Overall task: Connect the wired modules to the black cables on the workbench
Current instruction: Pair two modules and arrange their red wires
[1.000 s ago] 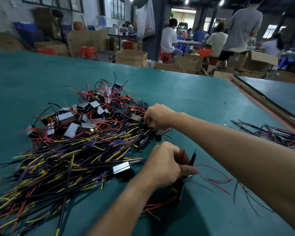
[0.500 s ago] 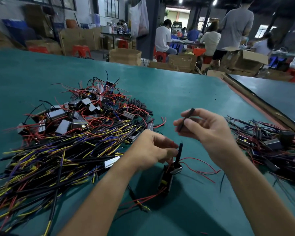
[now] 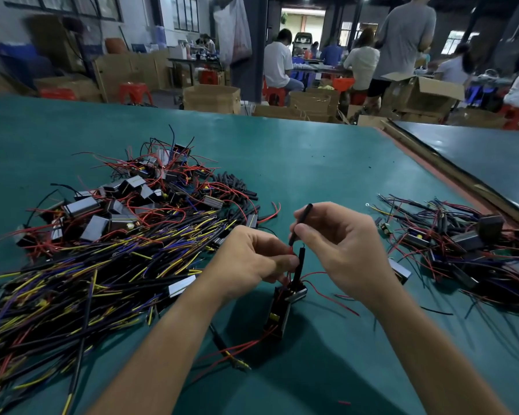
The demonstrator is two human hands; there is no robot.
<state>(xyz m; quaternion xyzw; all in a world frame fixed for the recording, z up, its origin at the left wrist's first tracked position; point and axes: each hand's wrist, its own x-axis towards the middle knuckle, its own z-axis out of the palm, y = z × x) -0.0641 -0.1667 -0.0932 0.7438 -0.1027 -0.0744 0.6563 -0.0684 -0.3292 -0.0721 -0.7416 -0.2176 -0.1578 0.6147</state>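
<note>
Legible text, labels, numbers: none recorded; small silver-faced black box modules (image 3: 81, 206) and brown cardboard cartons (image 3: 212, 98) possibly bear print, too blurred to read.

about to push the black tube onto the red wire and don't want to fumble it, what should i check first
1. Right hand pinches the black tube firmly: ok.
2. Left hand pinches the red wire just under the tube's lower end: ok.
3. Wire tip lined up with the tube's opening: cannot tell, too small to see.
4. Module steady below the left hand: cannot tell whether it rests on the bench or hangs.
5. Pile of spare tubes lies beyond the hands: ok.
</note>
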